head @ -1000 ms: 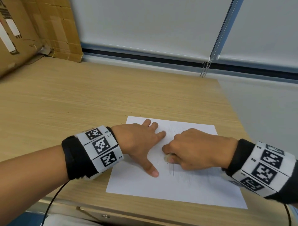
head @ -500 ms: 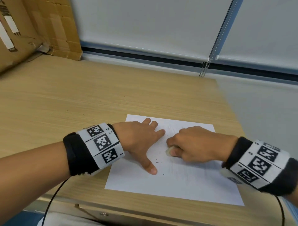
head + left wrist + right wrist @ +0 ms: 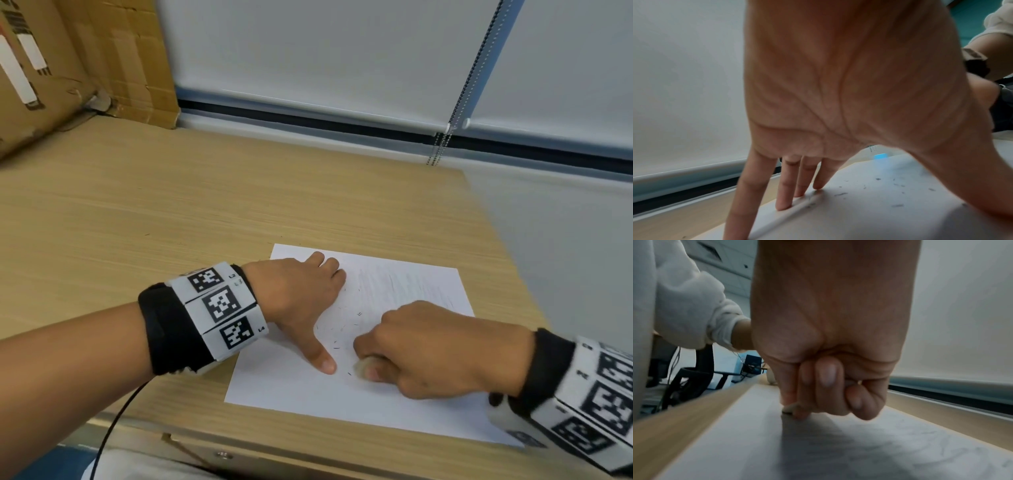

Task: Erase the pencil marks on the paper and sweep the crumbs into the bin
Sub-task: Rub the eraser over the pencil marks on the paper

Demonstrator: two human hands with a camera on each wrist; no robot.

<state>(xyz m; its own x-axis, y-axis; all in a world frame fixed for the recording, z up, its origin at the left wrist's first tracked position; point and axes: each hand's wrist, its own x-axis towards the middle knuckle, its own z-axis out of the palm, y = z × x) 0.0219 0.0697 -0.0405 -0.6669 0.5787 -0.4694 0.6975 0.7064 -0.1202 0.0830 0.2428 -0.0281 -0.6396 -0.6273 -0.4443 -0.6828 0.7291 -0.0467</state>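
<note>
Mid-erase: your right hand (image 3: 435,346) pinches eraser (image 3: 360,366), left hand (image 3: 301,294) flat pinning paper (image 3: 404,411); faint marks (image 3: 404,284), crumbs (image 3: 342,329) unswept.

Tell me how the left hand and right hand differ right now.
The left hand lies flat, fingers straight and spread, pressing the paper; the right hand is curled, its grip pinching an eraser. The left sits farther up the sheet, the right nearer its front edge. Both touch the paper and wear marker wristbands.
</note>
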